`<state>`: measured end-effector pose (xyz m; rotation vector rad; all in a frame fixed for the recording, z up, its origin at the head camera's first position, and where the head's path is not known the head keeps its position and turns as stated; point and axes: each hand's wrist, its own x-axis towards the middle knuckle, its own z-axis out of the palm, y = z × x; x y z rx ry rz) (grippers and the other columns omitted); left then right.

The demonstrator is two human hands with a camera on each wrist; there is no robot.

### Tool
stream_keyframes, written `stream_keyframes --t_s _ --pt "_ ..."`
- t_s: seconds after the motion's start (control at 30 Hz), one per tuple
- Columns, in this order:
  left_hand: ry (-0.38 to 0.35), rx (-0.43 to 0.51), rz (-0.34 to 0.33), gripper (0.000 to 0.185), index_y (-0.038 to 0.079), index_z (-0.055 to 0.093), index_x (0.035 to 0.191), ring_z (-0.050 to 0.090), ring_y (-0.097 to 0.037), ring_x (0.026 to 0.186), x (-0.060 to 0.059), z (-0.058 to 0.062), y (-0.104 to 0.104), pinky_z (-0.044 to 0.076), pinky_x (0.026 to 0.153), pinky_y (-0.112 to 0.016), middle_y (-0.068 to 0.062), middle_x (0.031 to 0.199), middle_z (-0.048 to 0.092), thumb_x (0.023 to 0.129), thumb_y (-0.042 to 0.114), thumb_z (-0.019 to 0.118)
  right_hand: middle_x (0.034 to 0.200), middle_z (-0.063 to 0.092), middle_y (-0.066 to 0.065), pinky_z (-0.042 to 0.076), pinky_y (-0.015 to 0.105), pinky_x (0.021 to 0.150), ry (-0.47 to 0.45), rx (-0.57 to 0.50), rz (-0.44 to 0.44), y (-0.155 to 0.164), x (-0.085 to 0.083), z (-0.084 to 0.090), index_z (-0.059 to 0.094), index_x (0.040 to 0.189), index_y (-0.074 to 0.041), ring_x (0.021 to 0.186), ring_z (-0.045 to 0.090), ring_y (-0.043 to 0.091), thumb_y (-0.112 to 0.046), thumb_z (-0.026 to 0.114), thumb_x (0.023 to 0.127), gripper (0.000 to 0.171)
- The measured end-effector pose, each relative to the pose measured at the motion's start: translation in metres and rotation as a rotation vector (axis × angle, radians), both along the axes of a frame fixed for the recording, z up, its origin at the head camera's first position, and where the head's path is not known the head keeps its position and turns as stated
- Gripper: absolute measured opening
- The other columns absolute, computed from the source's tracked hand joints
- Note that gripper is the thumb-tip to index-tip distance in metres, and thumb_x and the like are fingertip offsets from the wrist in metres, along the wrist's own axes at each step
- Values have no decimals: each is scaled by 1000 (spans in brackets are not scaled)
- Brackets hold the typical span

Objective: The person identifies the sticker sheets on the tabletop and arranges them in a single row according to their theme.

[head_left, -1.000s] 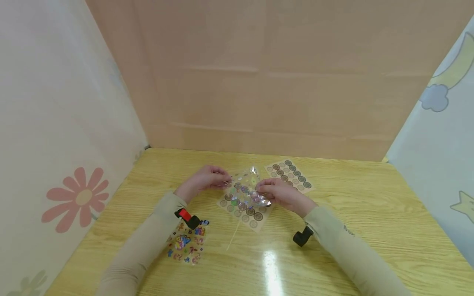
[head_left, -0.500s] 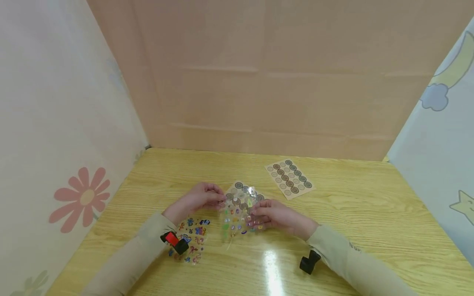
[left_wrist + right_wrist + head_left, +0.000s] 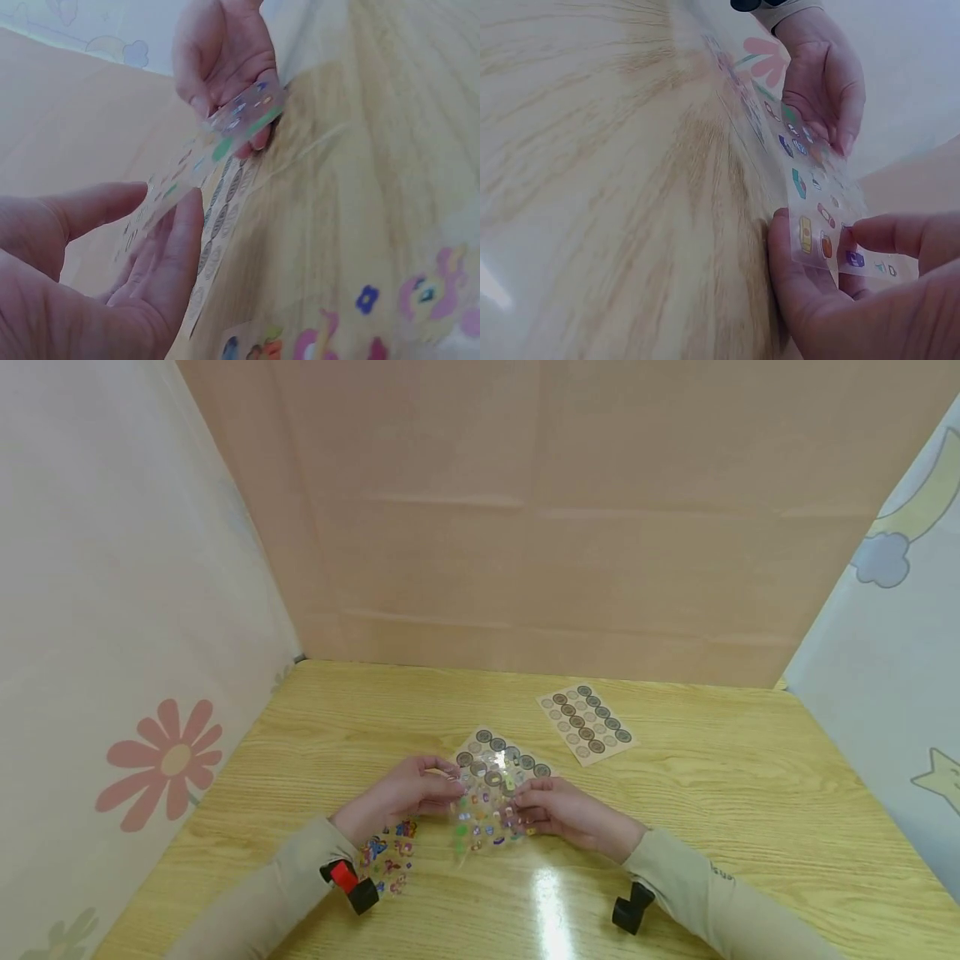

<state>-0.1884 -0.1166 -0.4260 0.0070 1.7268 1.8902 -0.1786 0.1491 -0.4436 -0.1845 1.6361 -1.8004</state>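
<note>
Plastic sticker sheet (image 3: 483, 820), in 2 hands (image 3: 405, 793) (image 3: 564, 814), nearer than before

Wooden table (image 3: 750, 760), light-grained, glossy | tan backdrop (image 3: 540, 552), creased, stands behind table | pale panel (image 3: 112, 610) with pink flower (image 3: 175, 760) stands left of table | second pale panel (image 3: 885, 652) with moon (image 3: 928, 497), cloud (image 3: 882, 560), star (image 3: 939, 783) stands right of table

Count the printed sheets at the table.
4: a clear sheet held by the left hand and right hand, a tan sheet partly behind it, a second tan sheet farther back, and a colorful sheet at near left, partly hidden. More may be concealed.
</note>
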Motion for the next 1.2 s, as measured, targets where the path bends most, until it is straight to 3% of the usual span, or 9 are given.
stream_keyframes --t_s 0.37,0.7,0.93,1.2 --pt "-24 47 7 33 -11 45 117 69 -27 80 8 -3 7 58 77 -37 -18 90 68 88 -10 60 105 68 17 55 33 84 -5 -2 -46 5 -6 0 59 103 5 90 68 21 -6 52 96 15" --pt "-37 35 15 36 -9 44 117 69 -26 80 12 -6 12 57 79 -38 -21 95 66 86 -7 64 107 67 17 54 34 85 4 7 -74 8 -12 2 57 108 7 95 67 23 -7 53 96 19" --pt "-13 -11 69 35 -8 47 115 69 -29 81 19 -5 12 58 78 -40 -18 89 64 84 -11 64 104 68 16 55 35 85 12 1 -53 9 -7 3 58 105 4 92 67 23 -7 55 94 15" --pt "44 -43 24 34 -7 48 113 68 -26 80 28 -7 8 58 75 -39 -16 89 64 85 -5 67 97 68 15 56 35 82 13 5 -6 9 7 7 55 103 8 84 68 21 -5 55 94 16"
